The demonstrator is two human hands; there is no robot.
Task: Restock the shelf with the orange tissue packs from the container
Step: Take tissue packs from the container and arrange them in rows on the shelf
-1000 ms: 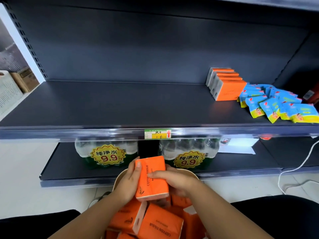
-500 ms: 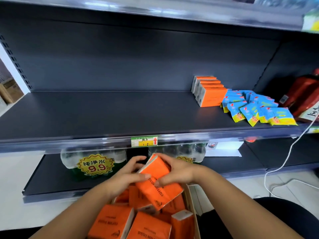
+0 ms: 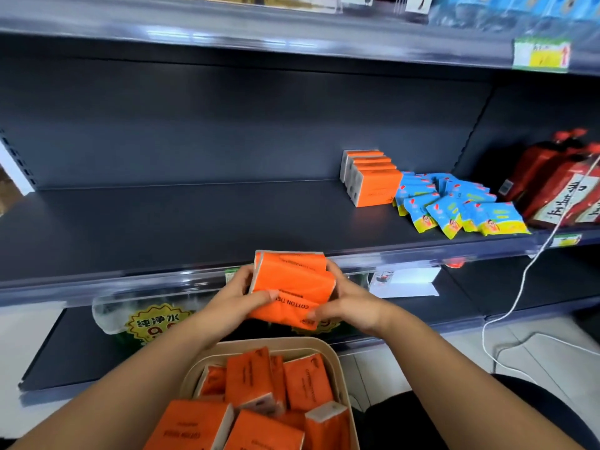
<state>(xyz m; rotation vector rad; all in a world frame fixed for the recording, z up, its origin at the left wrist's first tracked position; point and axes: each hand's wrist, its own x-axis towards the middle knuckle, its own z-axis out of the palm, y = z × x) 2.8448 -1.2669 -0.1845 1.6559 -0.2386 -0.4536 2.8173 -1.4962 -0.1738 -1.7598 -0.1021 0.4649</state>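
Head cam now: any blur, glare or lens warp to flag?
Head view: top price tag smeared by blur; glare streaks on top shelf rail; middle shelf edge bows, wide-angle lens; held orange packs sharp, print readable.

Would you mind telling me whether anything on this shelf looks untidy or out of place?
The blue and yellow packets lie in a loose, overlapping heap on the shelf, unlike the neat upright row of orange tissue packs beside them. A white cable dangles across the shelf's front edge at the right.
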